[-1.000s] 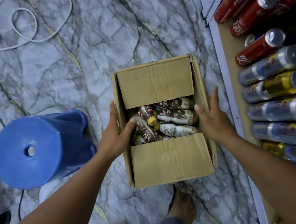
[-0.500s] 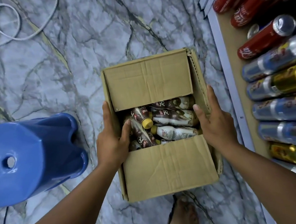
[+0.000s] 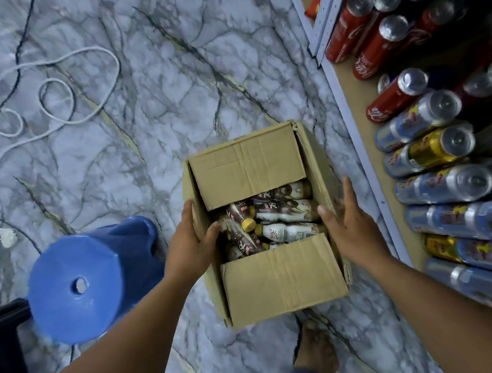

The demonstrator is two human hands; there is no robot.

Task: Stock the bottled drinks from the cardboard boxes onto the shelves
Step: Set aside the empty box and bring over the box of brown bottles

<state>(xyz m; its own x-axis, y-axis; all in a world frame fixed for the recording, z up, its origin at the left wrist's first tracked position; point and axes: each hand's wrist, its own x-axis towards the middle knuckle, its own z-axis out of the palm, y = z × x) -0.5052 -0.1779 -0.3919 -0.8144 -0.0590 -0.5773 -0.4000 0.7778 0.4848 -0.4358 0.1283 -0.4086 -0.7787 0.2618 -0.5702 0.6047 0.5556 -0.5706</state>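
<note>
A cardboard box (image 3: 281, 276) is in front of me above the marble floor, its two flaps half folded over the opening. Several brown and cream bottled drinks (image 3: 284, 212) with yellow caps lie jumbled inside. My left hand (image 3: 189, 247) grips the box's left wall, thumb hooked inside the rim. My right hand (image 3: 350, 227) grips the right wall the same way. The shelf (image 3: 350, 90) at the right holds rows of cans.
A blue plastic stool (image 3: 78, 280) stands left of the box. White and black cables (image 3: 56, 97) loop across the floor at the upper left. Red, silver-blue and gold cans (image 3: 435, 148) fill the shelf. My bare feet show below the box.
Both hands keep hold of the box's side walls. The view has tilted up, showing more floor, cables and shelf, and the box now sits lower in the frame.
</note>
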